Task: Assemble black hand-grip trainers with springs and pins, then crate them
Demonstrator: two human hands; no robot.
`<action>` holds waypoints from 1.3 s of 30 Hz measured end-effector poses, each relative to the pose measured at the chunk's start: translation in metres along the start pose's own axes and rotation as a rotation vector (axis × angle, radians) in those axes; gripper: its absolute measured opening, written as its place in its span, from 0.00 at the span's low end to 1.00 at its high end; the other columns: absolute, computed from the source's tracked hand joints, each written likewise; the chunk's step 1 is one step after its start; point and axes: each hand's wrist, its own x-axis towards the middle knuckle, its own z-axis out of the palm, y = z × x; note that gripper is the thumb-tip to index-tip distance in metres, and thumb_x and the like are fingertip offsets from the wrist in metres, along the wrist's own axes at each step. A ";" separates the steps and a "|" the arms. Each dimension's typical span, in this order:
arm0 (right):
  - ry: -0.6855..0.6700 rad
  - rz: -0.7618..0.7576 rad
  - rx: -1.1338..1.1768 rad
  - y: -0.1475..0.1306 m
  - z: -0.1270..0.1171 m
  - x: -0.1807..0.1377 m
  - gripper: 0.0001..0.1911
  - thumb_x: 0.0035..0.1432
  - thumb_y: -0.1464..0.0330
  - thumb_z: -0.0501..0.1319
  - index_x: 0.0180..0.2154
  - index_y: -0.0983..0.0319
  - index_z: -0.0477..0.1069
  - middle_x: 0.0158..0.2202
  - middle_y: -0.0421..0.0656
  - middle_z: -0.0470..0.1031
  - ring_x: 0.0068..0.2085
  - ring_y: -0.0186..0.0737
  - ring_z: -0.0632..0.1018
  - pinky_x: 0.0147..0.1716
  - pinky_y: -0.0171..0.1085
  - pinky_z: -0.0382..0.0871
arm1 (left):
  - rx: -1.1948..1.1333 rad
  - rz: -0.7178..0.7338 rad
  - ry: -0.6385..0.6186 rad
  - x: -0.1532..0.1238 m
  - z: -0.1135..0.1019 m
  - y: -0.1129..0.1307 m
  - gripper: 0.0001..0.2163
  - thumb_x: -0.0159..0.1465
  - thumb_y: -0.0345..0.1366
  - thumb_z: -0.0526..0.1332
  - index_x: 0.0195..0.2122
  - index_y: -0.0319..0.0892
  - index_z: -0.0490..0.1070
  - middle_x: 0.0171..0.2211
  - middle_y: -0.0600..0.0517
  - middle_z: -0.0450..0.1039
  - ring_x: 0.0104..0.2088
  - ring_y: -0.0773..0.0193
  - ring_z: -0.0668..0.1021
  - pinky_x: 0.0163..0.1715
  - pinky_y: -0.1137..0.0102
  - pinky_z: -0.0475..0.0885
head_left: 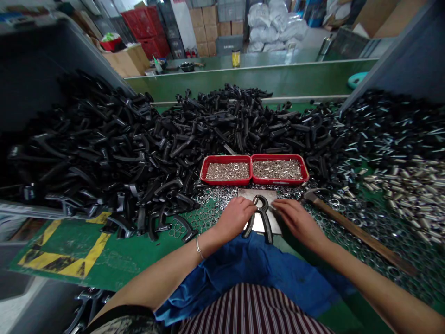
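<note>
A black forked handle part [267,225] with a rounded loop at its top lies over a flat metal plate [276,226], its two legs pointing towards me. My left hand [238,214] is closed at the loop's left side, its fingertips pinching a small silver cylinder [256,200] against the part. On the other side, my right hand [295,219] has its fingers stretched out towards the loop, close to the plate's right edge. Its thumb is mostly hidden, and I make out nothing held in it.
Two red trays [225,182] of small metal pieces stand behind the plate. A hammer [361,232] lies at right among loose metal rings [333,227]. Black handles [139,139] are heaped left and behind. Silver cylinders [413,185] and dark pins [392,125] pile up right.
</note>
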 end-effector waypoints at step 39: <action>-0.139 0.169 0.119 -0.041 -0.043 -0.016 0.25 0.68 0.63 0.53 0.65 0.51 0.60 0.58 0.47 0.74 0.52 0.49 0.79 0.49 0.48 0.76 | 0.106 -0.636 -0.196 0.062 -0.052 -0.132 0.07 0.60 0.24 0.60 0.35 0.33 0.78 0.35 0.37 0.79 0.40 0.50 0.81 0.41 0.64 0.74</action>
